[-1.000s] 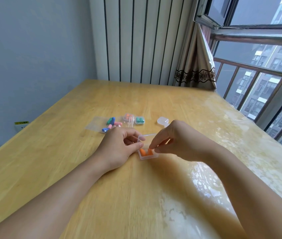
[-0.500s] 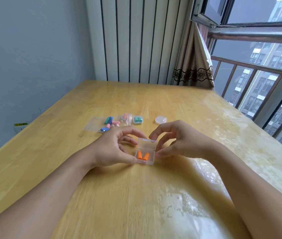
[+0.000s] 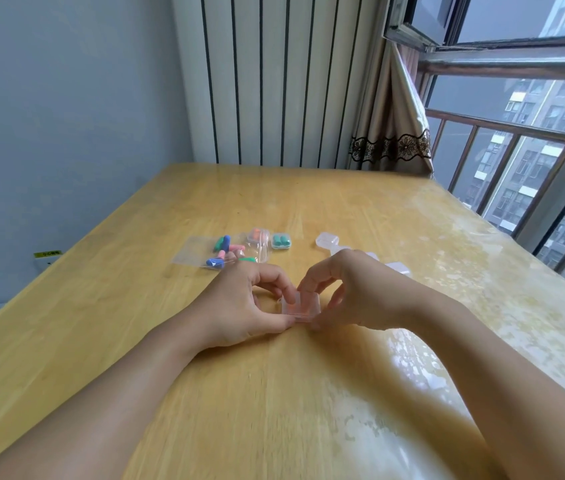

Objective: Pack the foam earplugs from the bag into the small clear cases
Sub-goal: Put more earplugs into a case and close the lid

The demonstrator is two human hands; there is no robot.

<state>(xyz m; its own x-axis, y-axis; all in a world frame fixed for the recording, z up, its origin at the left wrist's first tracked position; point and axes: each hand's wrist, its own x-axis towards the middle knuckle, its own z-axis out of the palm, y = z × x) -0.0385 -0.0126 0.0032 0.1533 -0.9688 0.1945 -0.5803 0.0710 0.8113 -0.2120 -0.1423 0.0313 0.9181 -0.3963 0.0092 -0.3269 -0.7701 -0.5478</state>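
Both hands are working on one small clear case lying on the tabletop just in front of the person: the left hand is pinching its near left corner between thumb and curled forefinger, and the right hand is curling over its right side, fingertips pressing on the lid. The lid is looking nearly flat, with a faint orange tint showing through, so the step in hand appears to be snapping this case closed over a pair of earplugs. The next move probably calls for firm, even pressure until the latch catches, then setting it aside and reaching for the bag farther back to the left, where blue, green and pink earplugs are lying. Beside the bag are standing two filled cases, one orange, one green. Blur is making the latch impossible to judge, and the right hand is partly hiding further clear cases behind it.
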